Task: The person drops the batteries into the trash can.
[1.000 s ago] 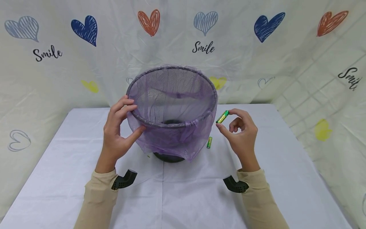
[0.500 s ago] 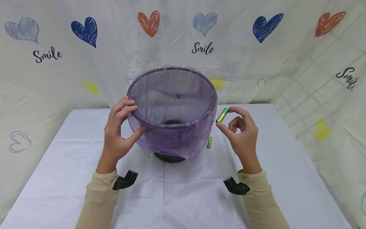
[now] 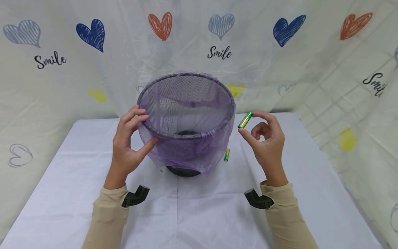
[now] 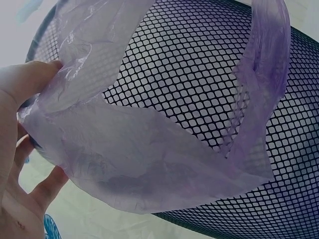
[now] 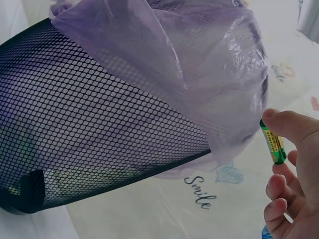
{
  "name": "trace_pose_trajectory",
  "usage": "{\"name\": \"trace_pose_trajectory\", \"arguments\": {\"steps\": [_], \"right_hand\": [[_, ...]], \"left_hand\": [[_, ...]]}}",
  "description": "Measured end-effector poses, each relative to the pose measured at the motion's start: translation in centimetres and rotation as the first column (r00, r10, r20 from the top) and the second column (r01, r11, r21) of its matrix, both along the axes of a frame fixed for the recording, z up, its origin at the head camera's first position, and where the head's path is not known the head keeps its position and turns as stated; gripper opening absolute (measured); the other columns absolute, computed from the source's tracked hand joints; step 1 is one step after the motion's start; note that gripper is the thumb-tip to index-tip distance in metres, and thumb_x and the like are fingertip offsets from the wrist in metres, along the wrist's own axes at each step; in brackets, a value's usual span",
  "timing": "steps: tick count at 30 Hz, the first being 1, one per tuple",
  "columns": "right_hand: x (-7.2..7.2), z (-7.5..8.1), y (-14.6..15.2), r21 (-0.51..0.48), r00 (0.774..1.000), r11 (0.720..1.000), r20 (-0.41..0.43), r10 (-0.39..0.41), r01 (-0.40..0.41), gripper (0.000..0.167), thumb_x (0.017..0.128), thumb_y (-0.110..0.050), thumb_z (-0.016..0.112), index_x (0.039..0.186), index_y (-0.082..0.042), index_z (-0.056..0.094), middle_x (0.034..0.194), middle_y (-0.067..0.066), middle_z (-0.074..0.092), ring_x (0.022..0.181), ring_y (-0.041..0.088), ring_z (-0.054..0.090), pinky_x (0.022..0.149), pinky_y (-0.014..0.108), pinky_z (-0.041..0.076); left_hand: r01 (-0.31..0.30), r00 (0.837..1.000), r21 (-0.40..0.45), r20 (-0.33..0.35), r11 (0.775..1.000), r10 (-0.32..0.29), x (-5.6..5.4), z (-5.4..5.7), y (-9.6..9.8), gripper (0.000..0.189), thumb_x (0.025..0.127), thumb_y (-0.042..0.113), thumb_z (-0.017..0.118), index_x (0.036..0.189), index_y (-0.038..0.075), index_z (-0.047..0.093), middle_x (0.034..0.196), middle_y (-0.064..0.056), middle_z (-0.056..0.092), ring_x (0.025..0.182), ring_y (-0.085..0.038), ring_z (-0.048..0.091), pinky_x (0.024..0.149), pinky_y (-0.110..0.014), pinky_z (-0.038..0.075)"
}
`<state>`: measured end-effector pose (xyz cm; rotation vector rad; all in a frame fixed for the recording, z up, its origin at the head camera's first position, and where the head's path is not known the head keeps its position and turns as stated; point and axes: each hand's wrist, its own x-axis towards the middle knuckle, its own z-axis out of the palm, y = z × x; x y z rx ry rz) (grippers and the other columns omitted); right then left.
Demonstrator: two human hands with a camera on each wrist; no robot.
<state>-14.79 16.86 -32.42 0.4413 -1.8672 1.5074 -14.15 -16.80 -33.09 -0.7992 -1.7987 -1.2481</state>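
Note:
A black mesh wastebasket (image 3: 186,171) stands mid-table, lined with a sheer purple bag (image 3: 183,150) folded over its rim. My left hand (image 3: 129,145) grips the rim at its left side, thumb in front and fingers over the edge; the left wrist view shows the bag (image 4: 134,159) draped loosely there over the mesh. To the right of the basket, my right hand (image 3: 267,141) pinches a green and gold battery (image 3: 245,120) end to end between thumb and index finger. In the right wrist view the battery (image 5: 273,143) is beside the bagged rim.
Another green battery (image 3: 227,155) is on the white-covered table (image 3: 211,214) right of the basket's base. A tiny greenish bit (image 3: 161,170) shows left of the base. Behind the table hangs a white sheet (image 3: 189,45) printed with hearts and "Smile".
My right hand has moved slightly up and to the right with the battery, away from the basket. The left hand keeps its grip on the rim.

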Motion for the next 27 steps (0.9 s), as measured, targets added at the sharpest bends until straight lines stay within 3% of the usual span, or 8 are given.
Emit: {"name": "trace_pose_trajectory", "arguments": {"steps": [14, 27], "right_hand": [[-0.7, 0.3, 0.2, -0.022, 0.999, 1.0, -0.023, 0.022, -0.022, 0.053, 0.067, 0.015, 0.077, 0.116, 0.009, 0.059, 0.06, -0.003, 0.047, 0.055, 0.006, 0.041, 0.053, 0.019, 0.036], [-0.9, 1.1, -0.2, -0.044, 0.996, 0.997, -0.064, 0.065, -0.068, 0.054, 0.065, 0.016, 0.078, 0.115, 0.01, 0.059, 0.061, 0.003, 0.047, 0.056, 0.008, 0.042, 0.054, 0.02, 0.037]], "left_hand": [[-0.002, 1.0, -0.004, 0.006, 1.0, 0.002, -0.3, -0.5, -0.3, 0.058, 0.086, 0.034, 0.072, 0.115, -0.014, 0.057, 0.127, -0.03, 0.051, 0.138, -0.04, 0.038, 0.105, -0.024, 0.048], [0.0, 1.0, 0.005, 0.009, 1.0, 0.0, 0.0, -0.2, -0.1, 0.056, 0.087, 0.032, 0.073, 0.114, -0.014, 0.057, 0.126, -0.032, 0.05, 0.138, -0.041, 0.038, 0.104, -0.024, 0.048]]}}
